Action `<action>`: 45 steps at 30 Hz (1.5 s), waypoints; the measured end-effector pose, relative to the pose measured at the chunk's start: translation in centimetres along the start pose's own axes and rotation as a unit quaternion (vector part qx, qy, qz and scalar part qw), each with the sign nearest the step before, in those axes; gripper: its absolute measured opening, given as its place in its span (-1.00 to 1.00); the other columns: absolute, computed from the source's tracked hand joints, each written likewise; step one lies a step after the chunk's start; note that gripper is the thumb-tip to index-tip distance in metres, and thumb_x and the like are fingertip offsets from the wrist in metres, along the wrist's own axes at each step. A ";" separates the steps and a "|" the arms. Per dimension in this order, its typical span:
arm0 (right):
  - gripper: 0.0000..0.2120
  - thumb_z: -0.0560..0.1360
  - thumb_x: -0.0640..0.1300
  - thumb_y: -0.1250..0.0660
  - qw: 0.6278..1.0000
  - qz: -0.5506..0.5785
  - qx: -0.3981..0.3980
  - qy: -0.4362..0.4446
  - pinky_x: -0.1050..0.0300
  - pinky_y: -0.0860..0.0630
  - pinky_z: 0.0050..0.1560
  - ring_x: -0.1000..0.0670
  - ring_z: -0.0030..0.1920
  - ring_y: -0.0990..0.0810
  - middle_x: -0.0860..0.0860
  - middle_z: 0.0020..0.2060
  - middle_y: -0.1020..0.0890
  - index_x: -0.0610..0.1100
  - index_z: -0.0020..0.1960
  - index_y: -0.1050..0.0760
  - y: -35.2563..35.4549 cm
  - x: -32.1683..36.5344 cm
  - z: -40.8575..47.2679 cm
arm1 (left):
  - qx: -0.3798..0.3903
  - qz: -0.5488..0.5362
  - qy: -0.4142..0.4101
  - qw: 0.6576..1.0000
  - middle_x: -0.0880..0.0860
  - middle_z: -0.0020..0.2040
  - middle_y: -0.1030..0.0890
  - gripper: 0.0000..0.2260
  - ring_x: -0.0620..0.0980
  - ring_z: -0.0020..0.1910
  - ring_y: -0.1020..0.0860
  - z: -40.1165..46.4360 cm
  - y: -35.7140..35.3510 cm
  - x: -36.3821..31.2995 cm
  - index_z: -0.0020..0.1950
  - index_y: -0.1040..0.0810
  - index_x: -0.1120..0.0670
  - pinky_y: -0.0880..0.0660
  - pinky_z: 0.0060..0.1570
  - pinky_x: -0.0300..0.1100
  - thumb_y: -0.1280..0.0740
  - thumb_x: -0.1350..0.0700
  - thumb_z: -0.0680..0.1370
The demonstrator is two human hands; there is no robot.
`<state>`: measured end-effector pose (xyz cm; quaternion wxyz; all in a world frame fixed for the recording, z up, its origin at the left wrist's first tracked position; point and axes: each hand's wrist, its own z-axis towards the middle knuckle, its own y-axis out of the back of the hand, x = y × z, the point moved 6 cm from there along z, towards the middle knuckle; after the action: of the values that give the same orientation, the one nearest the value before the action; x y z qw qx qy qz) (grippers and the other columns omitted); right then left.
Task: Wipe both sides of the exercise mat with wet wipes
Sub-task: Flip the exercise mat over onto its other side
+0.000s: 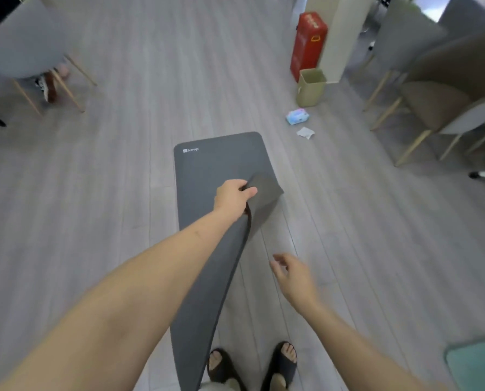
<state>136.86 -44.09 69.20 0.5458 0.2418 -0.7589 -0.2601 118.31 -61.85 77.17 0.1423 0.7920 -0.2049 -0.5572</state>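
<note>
Long dark grey foam exercise mat (207, 170) on grey plank floor (94, 193); left hand (233, 196) pinches its right edge, lifting. Right hand (293, 275) right of mat, fingers spread, holding nothing. Crumpled white wipe (305, 133) and pastel wet-wipe pack (297, 116) beyond mat's far right corner. Judgement: flip underway, underside still unwiped.

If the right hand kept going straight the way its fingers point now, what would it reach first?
Probably the lifted right edge of the exercise mat, which the left hand grips. The right hand, open, points up-left toward it; depth is unclear from one view.
</note>
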 end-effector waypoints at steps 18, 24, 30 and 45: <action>-0.42 0.50 0.32 -0.37 0.986 0.112 0.111 -0.054 0.02 -0.58 0.25 0.11 0.17 -0.63 0.14 0.17 -0.65 0.03 0.40 -0.48 0.7 -4.0 -4.2 | -0.002 -0.342 0.041 0.939 0.15 -0.02 -0.69 -0.96 0.11 -0.11 -0.70 -2.6 -4.6 -10.8 0.04 -0.62 0.15 -0.65 -0.21 -0.06 -0.39 0.22 0.61; -0.53 0.47 0.21 -0.48 0.981 0.147 0.112 -0.065 0.06 -0.63 0.18 0.15 0.09 -0.66 0.18 0.11 -0.69 0.05 0.30 -0.57 0.5 -3.2 -2.7 | -0.001 -0.400 0.041 0.915 0.16 0.00 -0.66 -0.85 0.10 -0.09 -0.68 -2.7 -2.5 -14.2 0.17 -0.53 0.18 -0.67 -0.12 0.00 -0.39 0.23 0.62; -0.75 0.52 0.10 -0.50 0.978 0.154 0.108 -0.095 -0.01 -0.66 0.13 0.01 0.06 -0.70 0.09 0.03 -0.72 0.04 0.12 -0.58 0.6 -1.9 -0.7 | -0.012 -0.442 0.023 0.896 0.15 -0.07 -0.66 -0.77 0.07 -0.19 -0.68 -2.4 0.4 -16.9 0.26 -0.53 0.24 -0.68 -0.11 -0.02 -0.39 0.24 0.62; -0.83 0.62 -0.20 -0.33 0.989 0.107 -0.096 -0.034 0.09 -0.47 -0.12 -0.10 -0.08 -0.64 -0.06 -0.15 -0.68 -0.09 -0.01 -0.71 15.2 8.9 14.1 | -0.287 -0.458 0.055 0.840 0.21 0.09 -0.59 -0.81 0.16 -0.08 -0.66 -1.8 22.5 -9.9 -0.08 -0.34 0.14 -0.64 -0.08 0.21 -0.22 0.40 0.61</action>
<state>119.62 -36.68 81.66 0.5648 0.0967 -0.7703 -0.2797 113.31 -76.78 96.10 0.1033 0.7487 0.3581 -0.5482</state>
